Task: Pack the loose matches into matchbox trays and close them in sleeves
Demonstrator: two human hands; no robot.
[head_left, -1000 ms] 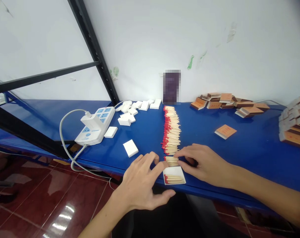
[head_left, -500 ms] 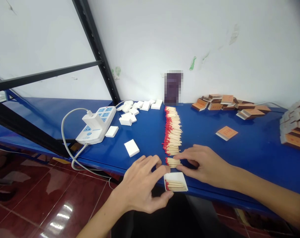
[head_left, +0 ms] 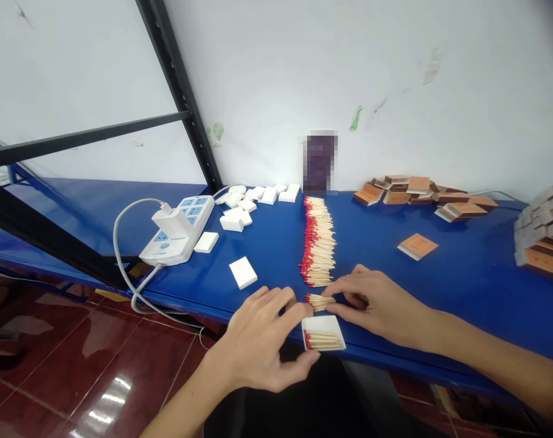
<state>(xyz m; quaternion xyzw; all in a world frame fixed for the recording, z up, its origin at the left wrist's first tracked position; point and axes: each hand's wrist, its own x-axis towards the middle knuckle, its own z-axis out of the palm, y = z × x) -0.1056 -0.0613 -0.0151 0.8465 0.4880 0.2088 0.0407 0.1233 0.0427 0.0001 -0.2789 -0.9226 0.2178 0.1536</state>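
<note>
My left hand (head_left: 260, 342) is closed on a white matchbox tray (head_left: 316, 322) at the shelf's front edge, with its thumb on the near side. Several red-tipped matches (head_left: 325, 341) lie along the near side inside the tray. Just beyond it, my right hand (head_left: 386, 309) pinches a small bundle of matches (head_left: 319, 302) between thumb and index finger, at the plain ends. The left index fingertip is close to the bundle's red heads; whether it touches them is unclear. A long row of matches (head_left: 320, 243) stretches back toward the wall, red heads to the left.
White trays (head_left: 231, 222) lie scattered on the left, near a white power strip (head_left: 185, 234) with a cable. Orange matchbox sleeves (head_left: 419, 184) are heaped at the back right, with one lone sleeve (head_left: 417, 246) nearer. More boxes (head_left: 543, 234) are stacked far right. A black post (head_left: 180, 91) rises on the left.
My right thumb and index finger have drawn closer together, squeezing the small bundle narrower. The gap between bundle and long row has widened a little. My left hand and the tray stay almost still.
</note>
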